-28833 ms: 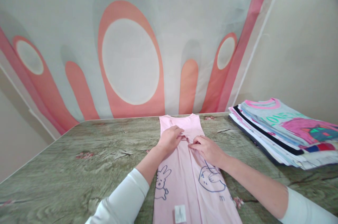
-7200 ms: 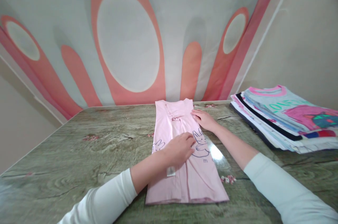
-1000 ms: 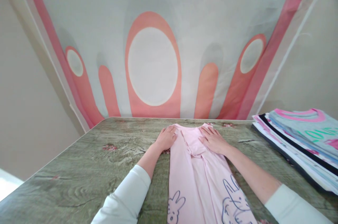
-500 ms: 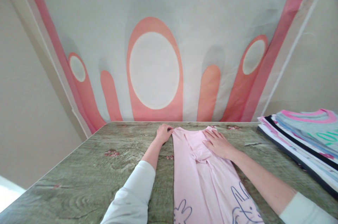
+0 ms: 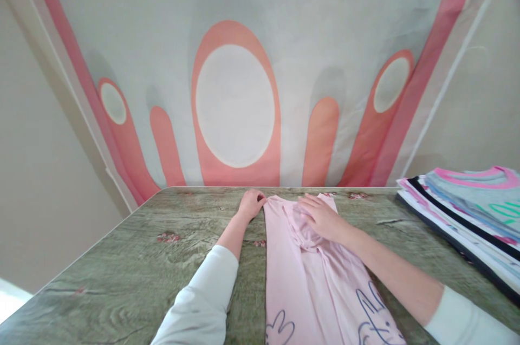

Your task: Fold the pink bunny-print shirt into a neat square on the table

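Observation:
A pink shirt (image 5: 290, 274) with dark line drawings of rabbits lies lengthwise on the wood-patterned table, its sides and a sleeve folded inward. At its upper left corner, my left hand (image 5: 251, 205) pinches the fabric between thumb and fingers. My right hand (image 5: 323, 217) rests over the folded sleeve near the neckline, fingers stretched out and palm down. Some creases show around the bunched sleeve below that palm. The shirt's lower end runs out of view at the bottom.
To the right, a stack of folded clothes (image 5: 467, 215) has a grey top with a pink collar uppermost. The wood-grain table (image 5: 134, 274) ends in a straight far edge against a wall with a pink and orange printed backdrop (image 5: 239, 174).
My right hand has slid left across the folded sleeve toward the middle of the neckline. My left hand keeps its pinch at the corner.

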`<state>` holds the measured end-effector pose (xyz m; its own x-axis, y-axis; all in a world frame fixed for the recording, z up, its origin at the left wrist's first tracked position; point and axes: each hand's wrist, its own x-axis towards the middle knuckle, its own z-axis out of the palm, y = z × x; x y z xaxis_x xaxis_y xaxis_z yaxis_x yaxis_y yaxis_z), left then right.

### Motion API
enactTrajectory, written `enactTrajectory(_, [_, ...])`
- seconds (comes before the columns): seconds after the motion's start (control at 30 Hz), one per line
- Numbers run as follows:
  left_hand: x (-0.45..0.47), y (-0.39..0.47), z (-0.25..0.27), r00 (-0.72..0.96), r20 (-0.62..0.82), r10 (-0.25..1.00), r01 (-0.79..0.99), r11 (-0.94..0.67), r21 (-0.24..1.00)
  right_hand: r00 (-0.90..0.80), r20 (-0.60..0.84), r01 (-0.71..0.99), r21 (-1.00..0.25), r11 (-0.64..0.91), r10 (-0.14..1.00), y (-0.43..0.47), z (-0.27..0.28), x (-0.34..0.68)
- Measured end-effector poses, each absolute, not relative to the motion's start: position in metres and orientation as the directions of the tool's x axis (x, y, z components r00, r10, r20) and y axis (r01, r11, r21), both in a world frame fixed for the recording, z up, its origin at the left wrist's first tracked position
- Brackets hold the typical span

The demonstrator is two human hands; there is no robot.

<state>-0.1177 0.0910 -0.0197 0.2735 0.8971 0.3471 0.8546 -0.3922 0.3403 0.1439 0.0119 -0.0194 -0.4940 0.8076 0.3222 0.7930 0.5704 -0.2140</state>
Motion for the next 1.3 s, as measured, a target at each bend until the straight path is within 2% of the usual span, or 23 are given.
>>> enactTrajectory(0.1, [-0.118, 0.089, -0.02, 0.258, 0.352, 0.9, 0.86, -0.38, 0.341, -0.644, 0.286, 0.666, -0.246, 0.704, 0.709, 0.018, -0.011, 0.112])
enactTrajectory(0.17, [-0.119, 0.089, -0.021, 0.237, 0.362, 0.902, 0.868, -0.364, 0.337, -0.69, 0.258, 0.631, -0.243, 0.737, 0.676, 0.022, -0.011, 0.095])
enactTrajectory(0.37, [-0.121, 0.089, -0.027, 0.149, 0.365, 0.919, 0.898, -0.281, 0.339, -0.683, 0.176, 0.662, -0.261, 0.703, 0.709, 0.029, -0.022, 0.083])
enactTrajectory(0.6, [-0.117, 0.089, -0.024, 0.165, 0.351, 0.922, 0.879, -0.299, 0.372, -0.669, 0.125, 0.689, -0.268, 0.674, 0.733, 0.028, -0.022, 0.086])
enactTrajectory(0.7, [-0.117, 0.088, -0.021, 0.177, 0.349, 0.92, 0.866, -0.314, 0.388, -0.661, 0.145, 0.686, -0.281, 0.671, 0.736, 0.026, -0.023, 0.086])
enactTrajectory(0.8, [-0.116, 0.087, -0.016, 0.184, 0.347, 0.92, 0.863, -0.32, 0.39, -0.651, 0.224, 0.654, -0.32, 0.685, 0.726, 0.025, -0.023, 0.085])
enactTrajectory(0.9, [-0.111, 0.081, -0.009, 0.195, 0.36, 0.912, 0.865, -0.333, 0.375, -0.559, 0.391, 0.609, -0.404, 0.682, 0.731, 0.029, -0.02, 0.091])
enactTrajectory(0.97, [-0.1, 0.074, -0.003, 0.214, 0.384, 0.898, 0.86, -0.36, 0.363, -0.426, 0.497, 0.592, -0.479, 0.648, 0.756, 0.036, -0.015, 0.104])
enactTrajectory(1.03, [-0.084, 0.065, 0.002, 0.291, 0.393, 0.872, 0.835, -0.432, 0.341, -0.284, 0.542, 0.604, -0.54, 0.586, 0.791, 0.047, -0.012, 0.127])
enactTrajectory(1.2, [-0.038, 0.037, 0.001, 0.609, 0.291, 0.738, 0.686, -0.674, 0.273, -0.073, 0.484, 0.758, -0.542, 0.364, 0.872, 0.069, -0.023, 0.199])
enactTrajectory(1.3, [-0.027, 0.024, -0.007, 0.704, 0.218, 0.676, 0.638, -0.737, 0.223, 0.028, 0.411, 0.814, -0.538, 0.218, 0.911, 0.072, -0.038, 0.227])
